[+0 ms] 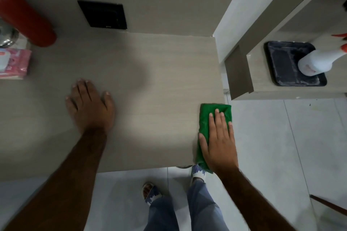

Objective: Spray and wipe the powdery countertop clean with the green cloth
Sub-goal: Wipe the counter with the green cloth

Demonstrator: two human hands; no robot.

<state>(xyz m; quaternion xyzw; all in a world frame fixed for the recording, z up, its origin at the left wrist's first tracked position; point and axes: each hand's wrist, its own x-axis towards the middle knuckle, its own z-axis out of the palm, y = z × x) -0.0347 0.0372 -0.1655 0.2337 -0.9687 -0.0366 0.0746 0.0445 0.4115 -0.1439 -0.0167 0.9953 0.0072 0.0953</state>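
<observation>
- Our left hand [90, 107] lies flat and open on the countertop [150, 84], palm down, fingers spread, holding nothing; it seems only to brace us.
- Moving right, the grey top looks clean and even, with no powder that we can make out, so we judge the wiping nearly finished.
- Our right hand [218, 140] lies open and flat, pressing the green cloth [206, 116] down at the counter's near right corner, partly over the edge; the fingers are not curled around it.
- What seems left is this last corner and edge.
- At the far left stand a red cylinder [28, 17] and a pink packet [15, 63], well apart from the cloth; the strip around them may still need a pass.
- On the separate shelf to the right, the spray bottle [317, 62] stands in a dusty black tray [281, 65], out of hand, so spraying appears done.
- Nothing blocks the cloth's path.
</observation>
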